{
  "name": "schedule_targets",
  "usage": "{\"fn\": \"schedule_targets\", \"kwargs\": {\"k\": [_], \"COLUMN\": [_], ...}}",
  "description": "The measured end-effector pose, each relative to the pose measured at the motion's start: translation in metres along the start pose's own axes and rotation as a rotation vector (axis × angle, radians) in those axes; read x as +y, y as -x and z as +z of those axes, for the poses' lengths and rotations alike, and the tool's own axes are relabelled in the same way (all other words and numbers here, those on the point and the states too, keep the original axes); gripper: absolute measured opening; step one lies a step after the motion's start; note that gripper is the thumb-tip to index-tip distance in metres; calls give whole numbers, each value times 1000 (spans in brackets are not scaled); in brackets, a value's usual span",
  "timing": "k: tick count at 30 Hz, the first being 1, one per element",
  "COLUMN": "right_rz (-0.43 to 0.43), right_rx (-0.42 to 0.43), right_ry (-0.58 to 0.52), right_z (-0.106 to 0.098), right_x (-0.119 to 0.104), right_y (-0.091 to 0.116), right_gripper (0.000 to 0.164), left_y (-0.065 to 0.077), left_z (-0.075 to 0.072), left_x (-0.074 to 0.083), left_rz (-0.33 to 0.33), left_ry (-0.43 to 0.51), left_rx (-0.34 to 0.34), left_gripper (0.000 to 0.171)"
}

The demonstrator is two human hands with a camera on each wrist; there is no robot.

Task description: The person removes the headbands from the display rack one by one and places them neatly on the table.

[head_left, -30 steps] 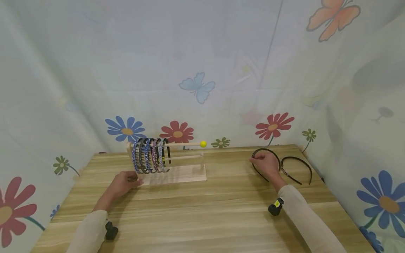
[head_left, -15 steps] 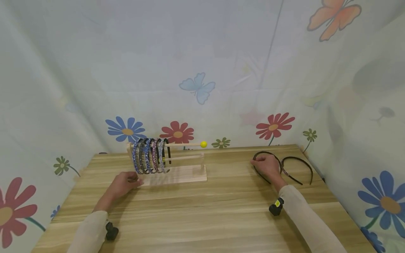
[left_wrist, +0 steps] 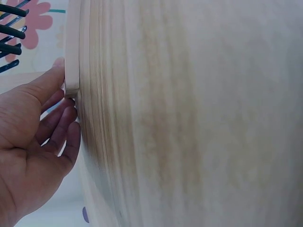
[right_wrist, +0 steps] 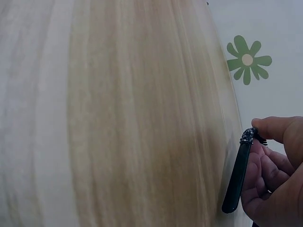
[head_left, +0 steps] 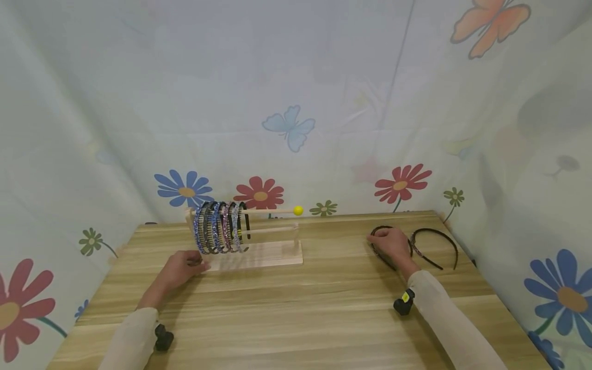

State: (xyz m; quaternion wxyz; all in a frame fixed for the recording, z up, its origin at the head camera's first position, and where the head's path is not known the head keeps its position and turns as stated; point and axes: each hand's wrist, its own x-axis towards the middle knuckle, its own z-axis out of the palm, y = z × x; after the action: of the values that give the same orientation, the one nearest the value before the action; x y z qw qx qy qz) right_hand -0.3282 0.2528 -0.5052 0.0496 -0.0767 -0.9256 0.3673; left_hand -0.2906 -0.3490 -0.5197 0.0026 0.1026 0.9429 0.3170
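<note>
My left hand (head_left: 178, 270) grips the near left corner of a wooden headband stand (head_left: 277, 254), its thumb over the base board (left_wrist: 72, 56) and its fingers curled at the edge. Several glittery headbands (head_left: 215, 228) in blue, dark, pink and silver hang on the rods at the stand's left part. Off to the right, my right hand (head_left: 390, 244) pinches a dark headband (head_left: 376, 231) between thumb and fingers. In the right wrist view, sparkly trim and a smooth dark end of this headband (right_wrist: 236, 175) show; the palm side hides the rest.
A second dark headband (head_left: 439, 234) lies on the wooden table (head_left: 296, 318), just right of my right hand. The stand's upper rod ends in a yellow ball (head_left: 298, 210). Behind the table hangs a cloth backdrop (head_left: 222, 103) with flowers and butterflies.
The headband in my right hand has tipped lower, its upper arc dropping toward the hand. My left hand, the stand and the headbands on it stay as they were.
</note>
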Motion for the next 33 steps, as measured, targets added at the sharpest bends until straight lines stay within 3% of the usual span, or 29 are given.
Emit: {"fn": "schedule_targets", "kwargs": {"k": [16, 29, 33], "right_rz": [11, 34, 0], "right_rx": [-15, -30, -21], "right_ry": [-5, -76, -100], "right_z": [6, -6, -12], "right_x": [1, -6, -11], "right_y": [1, 7, 9], "right_gripper": [37, 42, 43], "left_y": [0, 0, 0], "left_z": [0, 0, 0], "left_x": [0, 1, 1], "left_rz": [3, 4, 5], "left_ry": [-11, -9, -9], "left_rx": [-2, -2, -5], "left_gripper": [24, 24, 24]}}
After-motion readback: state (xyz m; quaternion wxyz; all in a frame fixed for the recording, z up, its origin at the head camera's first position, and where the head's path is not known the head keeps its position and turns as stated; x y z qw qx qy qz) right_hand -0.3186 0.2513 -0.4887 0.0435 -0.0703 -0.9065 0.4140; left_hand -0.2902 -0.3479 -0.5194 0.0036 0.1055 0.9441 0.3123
